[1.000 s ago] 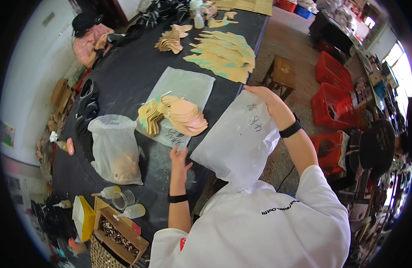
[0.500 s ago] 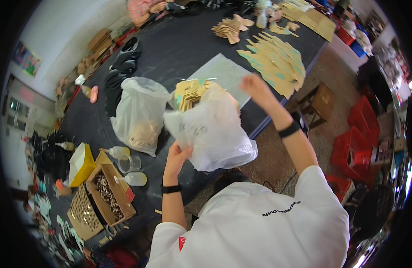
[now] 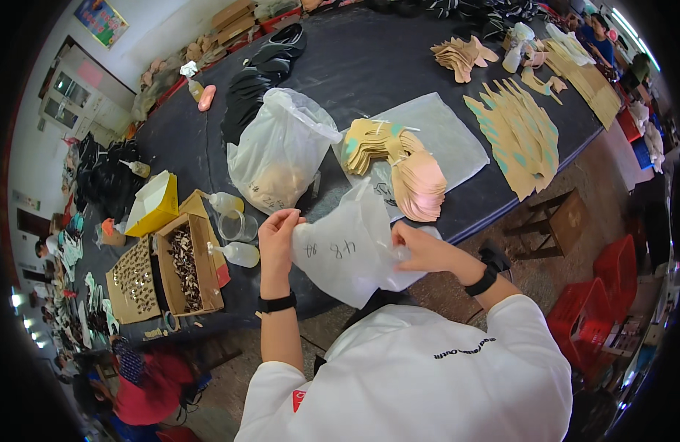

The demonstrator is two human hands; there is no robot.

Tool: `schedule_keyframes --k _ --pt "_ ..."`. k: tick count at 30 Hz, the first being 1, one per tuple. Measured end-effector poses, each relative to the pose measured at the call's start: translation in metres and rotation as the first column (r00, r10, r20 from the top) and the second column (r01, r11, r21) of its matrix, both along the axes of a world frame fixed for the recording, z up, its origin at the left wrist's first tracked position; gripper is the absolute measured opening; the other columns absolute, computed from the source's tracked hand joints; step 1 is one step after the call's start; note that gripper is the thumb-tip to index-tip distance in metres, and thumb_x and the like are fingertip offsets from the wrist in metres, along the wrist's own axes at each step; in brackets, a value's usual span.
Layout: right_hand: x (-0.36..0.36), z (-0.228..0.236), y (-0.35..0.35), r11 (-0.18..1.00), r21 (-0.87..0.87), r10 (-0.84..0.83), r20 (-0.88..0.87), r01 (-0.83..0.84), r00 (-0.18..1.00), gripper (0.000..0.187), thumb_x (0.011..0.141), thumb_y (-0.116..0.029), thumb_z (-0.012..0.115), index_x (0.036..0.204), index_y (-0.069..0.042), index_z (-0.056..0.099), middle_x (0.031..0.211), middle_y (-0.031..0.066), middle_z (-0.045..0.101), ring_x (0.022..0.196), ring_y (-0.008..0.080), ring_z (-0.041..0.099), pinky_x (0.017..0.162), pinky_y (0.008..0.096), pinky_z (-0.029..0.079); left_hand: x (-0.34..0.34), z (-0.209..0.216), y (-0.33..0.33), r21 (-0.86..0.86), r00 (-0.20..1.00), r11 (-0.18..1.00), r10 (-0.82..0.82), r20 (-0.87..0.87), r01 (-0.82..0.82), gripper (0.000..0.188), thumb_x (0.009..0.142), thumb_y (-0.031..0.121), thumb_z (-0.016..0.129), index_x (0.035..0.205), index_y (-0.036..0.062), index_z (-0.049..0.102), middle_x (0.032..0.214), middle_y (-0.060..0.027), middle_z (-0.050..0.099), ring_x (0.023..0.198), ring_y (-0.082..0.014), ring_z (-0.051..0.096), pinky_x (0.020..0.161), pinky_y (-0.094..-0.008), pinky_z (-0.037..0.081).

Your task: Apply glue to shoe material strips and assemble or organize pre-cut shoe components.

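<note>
My left hand (image 3: 279,234) pinches the left edge of a translucent white plastic bag (image 3: 336,254) with handwriting on it. On the bag's right side, my right hand (image 3: 421,252) has its fingers closed on the plastic. The bag hangs at the table's near edge and looks thin and slack. Just beyond it lie a bundle of tan cut pieces (image 3: 369,144) with teal marks and a fanned stack of pinkish cut pieces (image 3: 421,188). Both rest on a flat translucent plastic bag (image 3: 454,136). A fuller plastic bag (image 3: 277,144) with pinkish contents stands at left.
On the dark table (image 3: 355,66) are black pieces (image 3: 255,88), tan pieces (image 3: 520,136), squeeze bottles (image 3: 240,254), a clear cup (image 3: 233,225), a carton of small parts (image 3: 184,269) and a yellow box (image 3: 152,206). A wooden stool (image 3: 554,225) and red crates (image 3: 579,317) stand at right.
My right hand has come down and inward onto the bag, which now hangs lower and flatter. The tan and pinkish stacks show more fully. The view has shifted.
</note>
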State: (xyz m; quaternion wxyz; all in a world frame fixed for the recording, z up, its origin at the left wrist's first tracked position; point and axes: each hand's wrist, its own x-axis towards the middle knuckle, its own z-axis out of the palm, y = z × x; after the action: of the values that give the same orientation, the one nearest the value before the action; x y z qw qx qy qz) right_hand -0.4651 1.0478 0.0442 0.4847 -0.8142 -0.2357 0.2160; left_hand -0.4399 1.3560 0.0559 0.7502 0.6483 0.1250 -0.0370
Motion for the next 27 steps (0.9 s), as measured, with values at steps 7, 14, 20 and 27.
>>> schedule_keyframes --k 7,14,20,27 --pt "0.044 -0.031 0.009 0.933 0.14 -0.317 -0.119 0.332 0.941 0.046 0.075 -0.026 0.075 0.106 -0.002 0.052 0.098 0.0094 0.06 0.089 0.0191 0.057 0.076 0.0295 0.046 -0.03 0.005 -0.029 0.249 0.986 0.968 -0.015 0.163 -0.027 0.02 0.092 0.016 0.056 0.084 0.0014 0.067 0.06 0.0064 0.047 0.053 -0.0006 0.037 0.048 -0.018 0.026" --pt "0.09 -0.014 0.022 0.934 0.327 -0.028 -0.329 0.141 0.944 0.029 0.079 -0.014 0.07 0.102 0.0 0.06 0.088 0.0029 0.064 0.08 0.0134 0.061 0.076 0.0269 0.049 -0.059 0.02 0.003 0.478 0.967 0.871 -0.009 0.253 -0.117 0.03 0.092 0.016 0.055 0.069 -0.0028 0.062 0.052 0.0031 0.044 0.05 -0.0035 0.036 0.046 -0.0228 0.027" --pt "0.093 0.051 0.039 0.737 0.526 -0.084 -0.55 0.424 0.831 0.02 0.088 -0.019 0.062 0.092 0.0 0.062 0.085 0.0037 0.064 0.073 0.009 0.061 0.064 0.0225 0.048 -0.071 0.056 0.041 0.576 0.993 0.817 -0.049 0.11 -0.023 0.024 0.086 0.016 0.063 0.073 -0.0046 0.063 0.06 0.0016 0.055 0.057 -0.004 0.046 0.052 -0.0216 0.035" --pt "0.102 0.084 0.055 0.647 0.532 -0.17 -0.598 0.546 0.784 0.025 0.09 -0.025 0.059 0.077 -0.004 0.064 0.07 -0.0005 0.06 0.06 0.006 0.054 0.055 0.0222 0.043 -0.078 0.076 0.054 0.297 0.792 0.735 -0.543 -0.28 0.609 0.028 0.076 0.015 0.073 0.098 -0.0017 0.065 0.08 -0.0005 0.063 0.074 -0.0051 0.054 0.066 -0.0212 0.044"
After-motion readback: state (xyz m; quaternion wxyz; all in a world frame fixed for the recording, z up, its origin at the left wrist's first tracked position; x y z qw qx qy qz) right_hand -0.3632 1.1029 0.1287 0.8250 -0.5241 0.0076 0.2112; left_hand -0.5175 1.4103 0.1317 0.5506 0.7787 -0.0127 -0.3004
